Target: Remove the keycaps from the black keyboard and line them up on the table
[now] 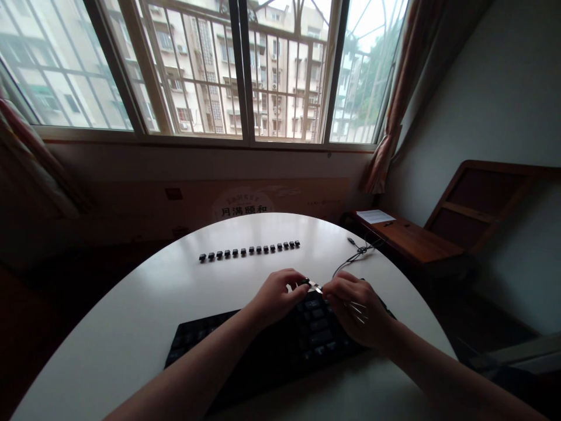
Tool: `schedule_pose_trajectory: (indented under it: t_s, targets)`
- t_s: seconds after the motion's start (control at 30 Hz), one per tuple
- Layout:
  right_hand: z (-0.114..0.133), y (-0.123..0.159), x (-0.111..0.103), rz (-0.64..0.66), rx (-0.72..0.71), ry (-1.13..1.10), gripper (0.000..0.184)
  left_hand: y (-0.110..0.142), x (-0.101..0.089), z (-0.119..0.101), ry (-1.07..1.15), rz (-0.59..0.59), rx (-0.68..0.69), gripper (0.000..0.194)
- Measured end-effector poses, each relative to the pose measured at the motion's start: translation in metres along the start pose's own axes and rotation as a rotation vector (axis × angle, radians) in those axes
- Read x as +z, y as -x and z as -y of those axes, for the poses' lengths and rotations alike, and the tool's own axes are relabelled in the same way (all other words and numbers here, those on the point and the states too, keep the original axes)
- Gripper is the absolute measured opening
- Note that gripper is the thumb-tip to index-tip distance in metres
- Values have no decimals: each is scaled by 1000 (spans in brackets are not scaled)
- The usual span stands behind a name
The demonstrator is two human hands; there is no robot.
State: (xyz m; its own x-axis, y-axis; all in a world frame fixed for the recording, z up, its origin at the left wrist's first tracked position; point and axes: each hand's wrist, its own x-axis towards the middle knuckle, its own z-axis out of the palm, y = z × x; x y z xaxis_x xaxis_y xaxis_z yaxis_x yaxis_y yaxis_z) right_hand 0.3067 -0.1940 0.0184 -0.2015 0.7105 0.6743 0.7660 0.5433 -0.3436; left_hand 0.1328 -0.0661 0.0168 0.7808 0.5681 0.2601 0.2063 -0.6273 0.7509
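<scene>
Over the keyboard (319,336), the left hand (274,297) pinches a dark piece (305,281) that may fall if the right hand's (354,307) tool (317,288) slips.

A keyboard (319,325) is placed on a table (131,327) at lower centre. Behind it, keycaps (251,250) are lined up, left of a cable (361,250).

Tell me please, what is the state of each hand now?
Left hand: closed, pinching a small dark piece.
Right hand: closed, holding a thin metal wire tool.
</scene>
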Motion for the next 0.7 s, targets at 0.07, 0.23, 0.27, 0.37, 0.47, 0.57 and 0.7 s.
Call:
schedule_pose_trajectory:
  t_s: [0.07, 0.23, 0.27, 0.37, 0.47, 0.57, 0.7]
  targets:
    - [1, -2, -1, -20, -9, 20, 13, 0, 0, 0, -13, -1, 2, 22]
    - [3, -1, 0, -95, -12, 8, 14, 1, 0, -2, -16, 3, 7, 22]
    - [3, 0, 0, -117, -2, 1, 14, 0, 0, -2, -10, 3, 4, 21]
    - [-2, 3, 1, -236, 48, -17, 18, -1, -1, -2, 29, -1, -12, 20]
    - [-9, 4, -1, -344, 76, -5, 21, -2, -4, 0, 80, 6, -19, 22]
    - [-15, 4, -2, -279, 75, -37, 24, -1, -5, 0, 89, 33, -1, 25]
    - [-17, 4, 4, -60, 58, -50, 34, 1, -4, 1, 52, 92, 53, 28]
